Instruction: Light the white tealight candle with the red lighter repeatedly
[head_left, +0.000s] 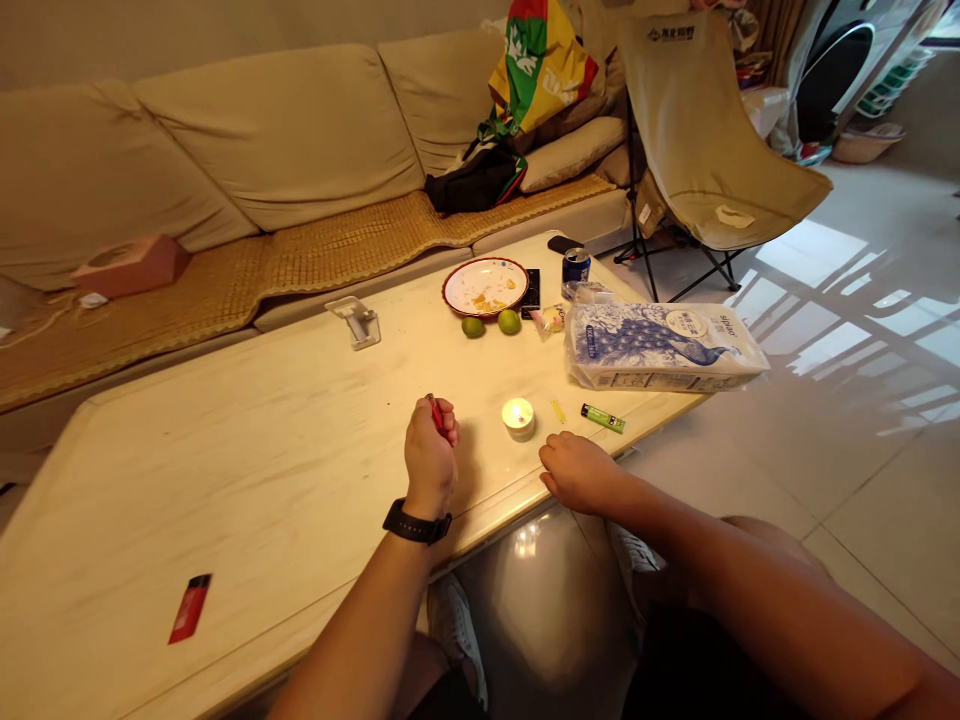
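Note:
My left hand [431, 455], with a dark watch on its wrist, is closed around a red lighter [436, 413] held above the table [300, 450]. To the right of that hand a small white tealight candle [518, 420] stands upright and burns. My right hand [577, 470] rests at the table's near edge with its fingers curled in and nothing visible in them. A green lighter [603, 418] lies just beyond it, beside a thin yellow strip [558, 411]. Far to the left, another red lighter [190, 608] lies flat on the table.
Farther back are a red-rimmed plate [480, 290] with scraps, two green limes [473, 327], a blue can [575, 270] and a large tissue pack [667, 345]. A white plastic holder [356, 323] lies near the far edge. Behind stand a sofa [285, 140] and a folding chair [705, 150].

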